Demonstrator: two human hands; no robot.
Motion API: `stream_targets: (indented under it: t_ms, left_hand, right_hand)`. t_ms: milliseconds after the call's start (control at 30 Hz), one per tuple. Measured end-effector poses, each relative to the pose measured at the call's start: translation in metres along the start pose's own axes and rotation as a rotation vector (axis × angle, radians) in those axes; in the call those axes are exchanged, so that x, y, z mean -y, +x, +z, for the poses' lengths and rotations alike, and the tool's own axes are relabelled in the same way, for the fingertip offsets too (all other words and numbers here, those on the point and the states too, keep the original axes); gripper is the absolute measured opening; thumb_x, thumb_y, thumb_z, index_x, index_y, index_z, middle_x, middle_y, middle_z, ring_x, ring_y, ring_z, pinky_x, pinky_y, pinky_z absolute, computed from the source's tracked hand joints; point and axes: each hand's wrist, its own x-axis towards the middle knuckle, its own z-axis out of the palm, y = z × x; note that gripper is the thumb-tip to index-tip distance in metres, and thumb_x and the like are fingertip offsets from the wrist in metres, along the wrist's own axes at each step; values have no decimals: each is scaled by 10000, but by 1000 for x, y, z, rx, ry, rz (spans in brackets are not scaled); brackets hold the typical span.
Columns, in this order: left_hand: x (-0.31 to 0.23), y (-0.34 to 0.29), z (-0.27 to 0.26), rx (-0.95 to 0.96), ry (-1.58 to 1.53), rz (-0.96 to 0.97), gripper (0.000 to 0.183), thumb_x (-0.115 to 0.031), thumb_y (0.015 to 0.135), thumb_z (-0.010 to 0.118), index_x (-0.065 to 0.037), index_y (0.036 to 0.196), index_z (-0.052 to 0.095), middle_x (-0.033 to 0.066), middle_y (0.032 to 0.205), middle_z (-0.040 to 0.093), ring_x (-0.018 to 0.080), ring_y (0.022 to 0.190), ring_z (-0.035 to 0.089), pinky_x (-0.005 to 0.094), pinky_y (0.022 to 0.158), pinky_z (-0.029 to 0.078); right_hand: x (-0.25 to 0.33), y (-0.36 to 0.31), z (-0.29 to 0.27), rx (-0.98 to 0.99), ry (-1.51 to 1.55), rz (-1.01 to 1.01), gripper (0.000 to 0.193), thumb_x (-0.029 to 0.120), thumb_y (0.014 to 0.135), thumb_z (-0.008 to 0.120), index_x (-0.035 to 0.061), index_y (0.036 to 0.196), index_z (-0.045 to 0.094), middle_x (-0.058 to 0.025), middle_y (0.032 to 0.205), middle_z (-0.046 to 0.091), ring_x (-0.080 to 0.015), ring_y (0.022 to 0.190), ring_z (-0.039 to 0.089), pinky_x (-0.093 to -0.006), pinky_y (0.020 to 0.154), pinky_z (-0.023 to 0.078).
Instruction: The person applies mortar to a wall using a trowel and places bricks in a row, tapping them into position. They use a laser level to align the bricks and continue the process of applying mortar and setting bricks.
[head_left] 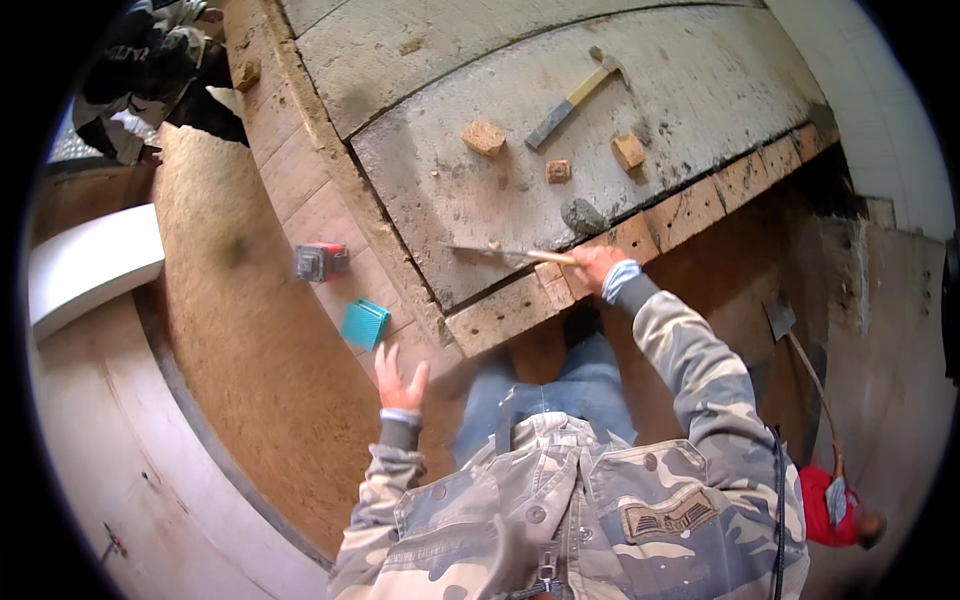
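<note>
My right hand (597, 265) is closed around the wooden handle of a trowel (516, 254), its thin blade pointing left over the near corner of the grey slab (420, 190). Just beyond that hand a dark lump of mortar (583, 215) sits by the slab's edge. My left hand (398, 380) is open with its fingers spread and holds nothing. Its fingertips are close to a teal ribbed block (365, 324); whether they touch it I cannot tell. A red and dark grey box-shaped thing (320, 262) stands beyond the teal block.
On the slab lie a hammer (573, 102) and several brick pieces (484, 138). A row of bricks (685, 212) edges it. Another person (150, 75) is at the upper left. A white curved panel (95, 265) stands left; a shovel (780, 320) is at right, near something red (825, 508).
</note>
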Motion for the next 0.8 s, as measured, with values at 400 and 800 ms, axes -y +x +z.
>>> stream_targets:
  t_ms: [400,800]
  left_hand:
    - [-6,-195,87,-161,56,-703,646,-399,797,745,7,1268,572,206,1310,538,316,1142,588,416,975,473]
    - [-16,-251,169,-41,-261,-900,624,-343,802,746,64,1247,587,208,1146,666,255,1046,643,356,918,502]
  right_hand:
    - [-130,104,-139,-237,7,331,327,369,934,570,104,1117,626,-220,983,683,-393,919,670,-489,816,545]
    - [-282,-32,-113,-117,-48,125,326,448,907,617,127,964,602,-191,847,685,-402,816,668,-528,715,518]
